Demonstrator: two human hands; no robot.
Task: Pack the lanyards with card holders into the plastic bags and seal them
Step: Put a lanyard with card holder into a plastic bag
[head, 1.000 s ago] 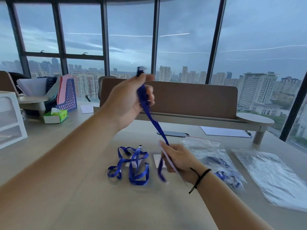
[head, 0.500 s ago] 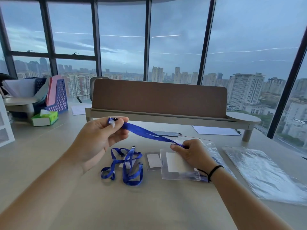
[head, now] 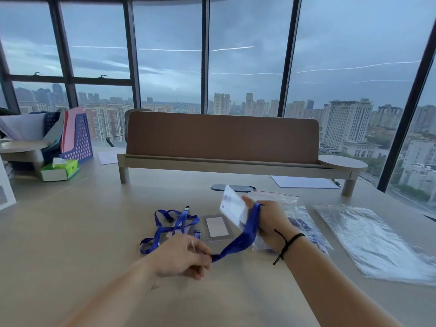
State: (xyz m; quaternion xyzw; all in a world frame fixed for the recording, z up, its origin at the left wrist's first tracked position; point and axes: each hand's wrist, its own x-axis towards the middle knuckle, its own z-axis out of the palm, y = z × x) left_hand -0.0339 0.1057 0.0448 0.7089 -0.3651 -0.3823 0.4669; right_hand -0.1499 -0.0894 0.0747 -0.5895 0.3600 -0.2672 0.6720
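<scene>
My right hand [head: 271, 223] holds a clear card holder [head: 232, 207] tilted up off the desk, with a blue lanyard [head: 245, 234] looped over its fingers. My left hand [head: 181, 256] pinches the lanyard's other end low and near me. A second blue lanyard [head: 169, 226] lies tangled on the desk beside another card holder [head: 217, 227]. Behind my right hand lies a plastic bag [head: 297, 213] with blue lanyards inside. A stack of plastic bags [head: 377, 239] lies to the right.
A wooden desk shelf with a brown divider [head: 221, 138] crosses the back of the desk. A green tissue box [head: 59, 171] and blue file holders [head: 77, 140] stand at the far left. White paper and a pen [head: 304, 181] lie under the shelf.
My left hand has come down from high up to low near me, pulling the lanyard's end along. My right hand has lifted the card holder off the desk and tilted it up.
</scene>
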